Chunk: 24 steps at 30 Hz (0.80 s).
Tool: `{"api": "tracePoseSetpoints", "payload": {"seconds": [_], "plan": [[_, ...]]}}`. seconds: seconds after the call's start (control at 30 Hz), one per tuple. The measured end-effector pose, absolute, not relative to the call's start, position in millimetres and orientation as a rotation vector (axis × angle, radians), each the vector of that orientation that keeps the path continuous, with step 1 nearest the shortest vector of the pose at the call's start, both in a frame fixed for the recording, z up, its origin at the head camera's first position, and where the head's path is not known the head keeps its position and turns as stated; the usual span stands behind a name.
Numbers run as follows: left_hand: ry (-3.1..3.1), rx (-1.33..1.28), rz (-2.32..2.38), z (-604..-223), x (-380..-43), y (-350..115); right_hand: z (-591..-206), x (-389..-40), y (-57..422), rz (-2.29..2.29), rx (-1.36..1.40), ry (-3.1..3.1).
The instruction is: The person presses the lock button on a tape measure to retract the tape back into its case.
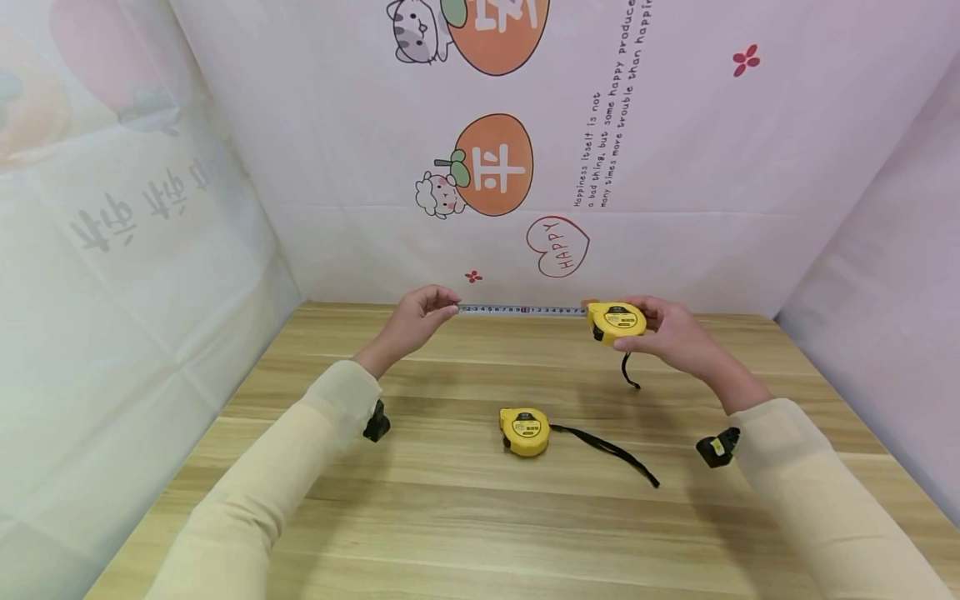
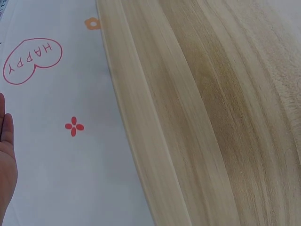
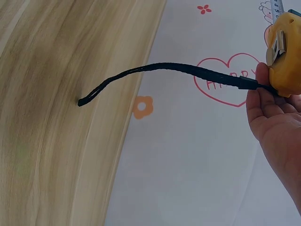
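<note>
My right hand (image 1: 671, 333) grips the case of a yellow tape measure (image 1: 618, 323) near the table's far edge. From it a white tape blade (image 1: 551, 311) with printed numbers runs out straight to the left. At the blade's free end, my left hand (image 1: 416, 321) pinches it between thumb and fingers. In the right wrist view a black wrist strap (image 3: 174, 67) hangs from the held case. Only part of the left hand (image 2: 6, 165) enters the left wrist view, at its left border. A second yellow tape measure (image 1: 525, 435) lies on the table between the forearms.
The second tape's black strap (image 1: 607, 447) stretches to the right across the wooden table (image 1: 450, 525). Behind the far edge rises a white printed cloth (image 1: 360, 242), and similar cloth stands along both sides. Each wrist carries a small black camera (image 1: 377, 423).
</note>
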<state>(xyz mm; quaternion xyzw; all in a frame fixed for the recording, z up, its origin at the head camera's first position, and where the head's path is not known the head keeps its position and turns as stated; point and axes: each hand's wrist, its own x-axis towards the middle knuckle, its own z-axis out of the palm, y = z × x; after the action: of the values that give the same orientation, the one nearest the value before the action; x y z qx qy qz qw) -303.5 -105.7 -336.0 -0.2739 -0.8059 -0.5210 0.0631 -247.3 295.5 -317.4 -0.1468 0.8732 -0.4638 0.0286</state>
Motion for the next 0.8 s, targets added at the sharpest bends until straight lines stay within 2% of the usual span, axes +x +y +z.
{"api": "tracePoseSetpoints", "payload": {"seconds": [0.8], "plan": [[-2.454, -0.839, -1.574, -335.7, -302.9, -100.0, -315.0, -245.8, 286.7, -1.427, -0.456, 2.692]]}}
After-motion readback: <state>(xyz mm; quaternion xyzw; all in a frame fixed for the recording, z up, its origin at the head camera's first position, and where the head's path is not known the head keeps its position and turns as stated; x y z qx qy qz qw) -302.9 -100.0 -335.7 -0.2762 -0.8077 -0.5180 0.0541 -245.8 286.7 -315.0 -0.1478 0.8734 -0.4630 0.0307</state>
